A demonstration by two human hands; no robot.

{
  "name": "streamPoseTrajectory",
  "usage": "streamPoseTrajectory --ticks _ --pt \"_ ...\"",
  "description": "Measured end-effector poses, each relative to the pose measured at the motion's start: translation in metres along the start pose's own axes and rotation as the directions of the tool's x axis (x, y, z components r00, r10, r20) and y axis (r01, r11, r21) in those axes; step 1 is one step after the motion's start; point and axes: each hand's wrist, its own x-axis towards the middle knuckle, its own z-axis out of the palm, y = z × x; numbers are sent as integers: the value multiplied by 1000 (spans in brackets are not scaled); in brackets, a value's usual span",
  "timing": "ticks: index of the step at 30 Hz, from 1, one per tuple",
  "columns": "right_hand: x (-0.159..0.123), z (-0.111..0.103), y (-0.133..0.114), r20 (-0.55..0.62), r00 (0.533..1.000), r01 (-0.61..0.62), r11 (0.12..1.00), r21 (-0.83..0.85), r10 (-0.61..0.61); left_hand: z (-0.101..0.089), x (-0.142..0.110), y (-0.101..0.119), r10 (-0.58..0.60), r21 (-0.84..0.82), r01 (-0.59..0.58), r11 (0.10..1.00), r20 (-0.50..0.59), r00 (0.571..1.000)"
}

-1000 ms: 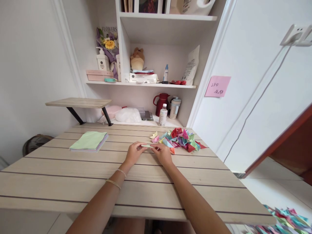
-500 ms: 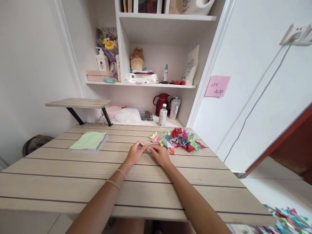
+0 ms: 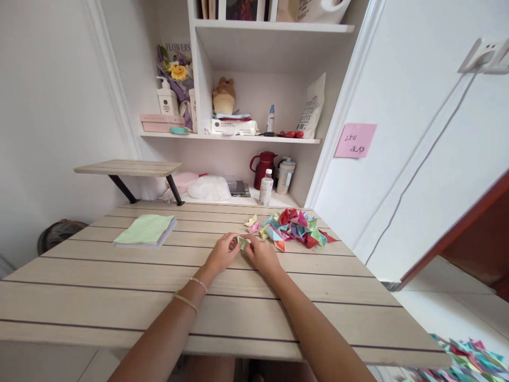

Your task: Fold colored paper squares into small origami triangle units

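Between my hands, over the middle of the table, is a small folded piece of light green paper point(image 3: 242, 243). My left hand point(image 3: 222, 251) pinches its left side, and my right hand point(image 3: 261, 252) grips it from the right. Fingers cover part of the paper, so its full shape is hidden. Just beyond my right hand lies a heap of folded paper boats point(image 3: 296, 228) in red, pink, blue, green and yellow. A stack of square paper sheets point(image 3: 145, 231), light green on top, rests to the left of my hands.
The slatted wooden table point(image 3: 159, 281) carries a small raised shelf point(image 3: 129, 168) at its back left. Behind stand a white bottle point(image 3: 265, 188), a red jug point(image 3: 263, 168) and a tumbler point(image 3: 284, 176). More coloured folded paper point(image 3: 473, 358) lies low at the right.
The green paper has turned and shows a broader face between my fingers. My hands have shifted slightly, with the fingers closer around it.
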Motion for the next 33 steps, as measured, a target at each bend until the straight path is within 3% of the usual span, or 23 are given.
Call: streamPoseTrajectory --ticks 3,6,11,15,19,24,28,33 --pt "1 1 3 -48 997 -53 986 159 61 3 0 0 -60 -97 57 994 -28 998" --pt "2 1 5 -105 986 -86 932 353 131 7 1 -4 -195 -272 174 946 -54 979" --pt "2 2 4 -66 992 -71 893 444 112 8 4 -11 -324 -460 314 831 59 944" --pt "3 2 4 -61 995 -44 878 476 82 3 3 -8 -200 -265 190 945 -12 980" --pt "5 -1 8 -60 998 -6 922 388 31 -2 1 2 -16 -21 16 1000 9 1000" --pt "6 -2 12 -53 998 -23 972 235 36 -3 2 6 -13 33 14 999 -42 999" --pt "6 2 12 -42 995 -73 959 275 87 -1 2 1 -18 47 22 999 -86 996" --pt "5 3 9 -29 994 -91 949 302 104 3 2 -6 -83 -53 77 996 -120 989"
